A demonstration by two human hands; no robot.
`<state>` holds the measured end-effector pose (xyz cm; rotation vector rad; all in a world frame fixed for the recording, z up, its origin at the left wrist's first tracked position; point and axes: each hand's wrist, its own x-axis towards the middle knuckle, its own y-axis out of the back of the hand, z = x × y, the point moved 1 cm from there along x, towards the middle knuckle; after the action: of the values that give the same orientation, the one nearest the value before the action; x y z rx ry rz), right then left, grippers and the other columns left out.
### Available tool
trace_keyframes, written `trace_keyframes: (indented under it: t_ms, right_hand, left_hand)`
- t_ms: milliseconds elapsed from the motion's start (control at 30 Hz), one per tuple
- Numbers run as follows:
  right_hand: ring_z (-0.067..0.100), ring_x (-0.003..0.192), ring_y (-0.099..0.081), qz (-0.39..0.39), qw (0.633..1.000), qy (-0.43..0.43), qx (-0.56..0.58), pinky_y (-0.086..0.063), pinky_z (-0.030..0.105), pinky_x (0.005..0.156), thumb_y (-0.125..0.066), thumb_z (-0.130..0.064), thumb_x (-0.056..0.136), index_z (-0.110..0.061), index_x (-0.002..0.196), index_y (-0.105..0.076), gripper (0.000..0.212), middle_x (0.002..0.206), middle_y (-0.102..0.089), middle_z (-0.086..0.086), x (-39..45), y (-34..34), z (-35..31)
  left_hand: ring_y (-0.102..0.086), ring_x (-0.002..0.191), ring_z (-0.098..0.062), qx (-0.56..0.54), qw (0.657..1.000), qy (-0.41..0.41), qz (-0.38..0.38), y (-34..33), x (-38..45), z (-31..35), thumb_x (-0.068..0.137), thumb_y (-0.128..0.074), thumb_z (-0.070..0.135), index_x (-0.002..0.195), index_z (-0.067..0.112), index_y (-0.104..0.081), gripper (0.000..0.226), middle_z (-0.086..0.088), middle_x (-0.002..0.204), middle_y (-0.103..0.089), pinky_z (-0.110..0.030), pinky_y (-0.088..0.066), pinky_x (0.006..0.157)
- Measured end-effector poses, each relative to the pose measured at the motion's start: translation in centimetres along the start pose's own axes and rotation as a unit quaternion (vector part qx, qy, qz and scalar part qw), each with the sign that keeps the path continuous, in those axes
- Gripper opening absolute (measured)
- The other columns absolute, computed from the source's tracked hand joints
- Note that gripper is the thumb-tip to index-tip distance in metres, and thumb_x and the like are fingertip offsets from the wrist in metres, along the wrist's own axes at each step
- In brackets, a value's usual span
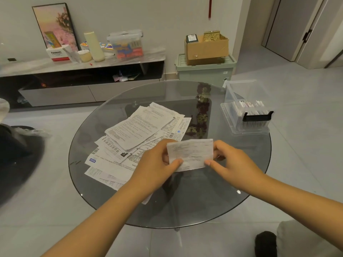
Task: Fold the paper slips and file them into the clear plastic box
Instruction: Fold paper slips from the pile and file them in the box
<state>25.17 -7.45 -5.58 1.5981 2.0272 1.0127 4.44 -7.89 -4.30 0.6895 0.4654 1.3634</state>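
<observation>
Across the middle of my view I see the round glass table [104, 186], dark-tinted, standing on a pale tiled floor. Beyond it a long low cabinet [55, 89] runs along the wall, and to its right a green storage bin [204, 73] carries a cardboard box [207, 51]. On the table's left half lies a loose, overlapping pile of printed papers [137, 130], fanned at different angles. At the table's far right edge sits the clear plastic box [245, 110], its lid tipped up behind it and a black latch on its near side; folded slips already stand in a row inside. Just above the table's near centre I see the paper slip [191, 154], held between both hands and clear of the pile. My left hand [157, 164] pinches its left edge, thumb on the near face and fingers curled behind. My right hand [228, 158] pinches the right edge the same way, thumb tip on the lower right corner. The slip is well apart from the box, which lies beyond and to the right of my right hand.
</observation>
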Motion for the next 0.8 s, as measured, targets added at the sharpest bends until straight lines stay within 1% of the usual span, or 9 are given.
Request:
trace_keyframes:
  t_ms: [67, 133, 200, 300, 400, 500, 567, 667, 800]
  right_hand:
    - [0.006, 0.092, -0.050, 0.020, 1.000, -0.005, -0.011, -0.045, 0.027, 0.081, -0.063, -0.025, 0.087, -0.025, 0.105, -0.050, 0.023, 0.087, -0.061, -0.011, 0.2, -0.3, 0.0]
    - [0.009, 0.094, -0.048, 0.038, 0.999, -0.017, -0.017, -0.039, 0.026, 0.079, -0.066, -0.028, 0.085, -0.029, 0.107, -0.047, 0.030, 0.081, -0.059, -0.012, 0.5, -0.6, 0.2]
    - [0.011, 0.097, -0.044, 0.052, 0.997, -0.042, -0.034, -0.030, 0.027, 0.079, -0.067, -0.031, 0.083, -0.030, 0.115, -0.045, 0.038, 0.081, -0.057, -0.012, 0.8, -0.8, 0.4]
    - [0.011, 0.102, -0.035, 0.046, 0.994, -0.069, -0.066, -0.022, 0.026, 0.082, -0.067, -0.034, 0.083, -0.030, 0.132, -0.036, 0.058, 0.092, -0.052, -0.012, 1.1, -1.0, 0.5]
    - [0.014, 0.115, -0.032, 0.019, 0.992, -0.059, -0.106, -0.020, 0.027, 0.090, -0.064, -0.031, 0.086, -0.039, 0.141, -0.023, 0.069, 0.115, -0.045, -0.010, 1.3, -0.5, 0.1]
    - [0.015, 0.130, -0.020, -0.024, 0.989, -0.033, -0.145, -0.016, 0.030, 0.103, -0.056, -0.029, 0.091, -0.043, 0.141, -0.025, 0.060, 0.143, -0.026, -0.011, 1.3, 0.0, 0.1]
    - [0.014, 0.138, -0.008, -0.060, 0.982, -0.014, -0.176, -0.009, 0.032, 0.110, -0.047, -0.031, 0.095, -0.039, 0.143, -0.026, 0.053, 0.153, -0.011, -0.015, 1.3, -0.1, 0.3]
    - [0.011, 0.143, 0.003, -0.090, 0.976, 0.004, -0.197, 0.001, 0.031, 0.113, -0.040, -0.034, 0.098, -0.032, 0.146, -0.024, 0.051, 0.156, -0.007, -0.014, 1.1, -0.2, 0.4]
    - [0.012, 0.141, -0.008, -0.092, 0.967, 0.044, -0.233, -0.001, 0.028, 0.112, -0.045, -0.043, 0.094, -0.029, 0.142, -0.035, 0.051, 0.151, -0.027, -0.011, 0.8, 0.5, 0.2]
  left_hand:
    - [-0.056, 0.083, 0.001, 0.008, 1.000, 0.022, -0.006, -0.6, 0.0, 0.2, 0.081, -0.072, 0.026, 0.135, 0.033, -0.034, 0.066, 0.017, 0.109, -0.055, -0.005, -0.044, 0.070]
    - [-0.055, 0.104, -0.008, 0.013, 0.999, 0.029, -0.008, -1.1, 0.1, 0.3, 0.079, -0.074, 0.027, 0.145, 0.031, -0.015, 0.089, 0.011, 0.126, -0.049, -0.015, -0.046, 0.086]
    - [-0.051, 0.117, -0.016, 0.008, 1.000, 0.030, -0.001, -1.6, 0.3, 0.1, 0.076, -0.075, 0.026, 0.148, 0.032, -0.002, 0.103, 0.005, 0.138, -0.044, -0.033, -0.046, 0.097]
    - [-0.048, 0.119, -0.022, 0.018, 0.999, 0.043, 0.001, -1.8, 0.8, -0.1, 0.074, -0.077, 0.026, 0.149, 0.032, 0.004, 0.110, -0.001, 0.139, -0.040, -0.042, -0.045, 0.098]
    - [-0.042, 0.125, -0.021, 0.061, 0.996, 0.055, -0.024, -1.6, 1.0, -0.1, 0.078, -0.075, 0.026, 0.149, 0.031, -0.001, 0.102, -0.001, 0.144, -0.028, -0.040, -0.039, 0.105]
    - [-0.031, 0.132, -0.015, 0.099, 0.993, 0.060, -0.034, -1.4, 1.1, 0.1, 0.082, -0.071, 0.023, 0.149, 0.032, -0.011, 0.090, 0.002, 0.146, -0.019, -0.029, -0.029, 0.108]
    - [-0.023, 0.133, -0.013, 0.131, 0.991, 0.036, -0.017, -1.3, 0.8, 0.0, 0.083, -0.070, 0.021, 0.144, 0.031, -0.029, 0.074, 0.004, 0.146, -0.018, -0.022, -0.022, 0.107]
    - [-0.034, 0.120, -0.014, 0.174, 0.982, -0.065, 0.016, -1.3, 0.5, -0.3, 0.083, -0.068, 0.010, 0.120, 0.021, -0.061, 0.039, 0.001, 0.129, -0.042, -0.014, -0.022, 0.095]
    - [-0.054, 0.098, -0.024, 0.190, 0.974, -0.124, 0.028, -1.8, 0.2, -0.6, 0.084, -0.061, 0.001, 0.100, 0.011, -0.072, 0.022, -0.003, 0.101, -0.062, -0.035, -0.045, 0.085]
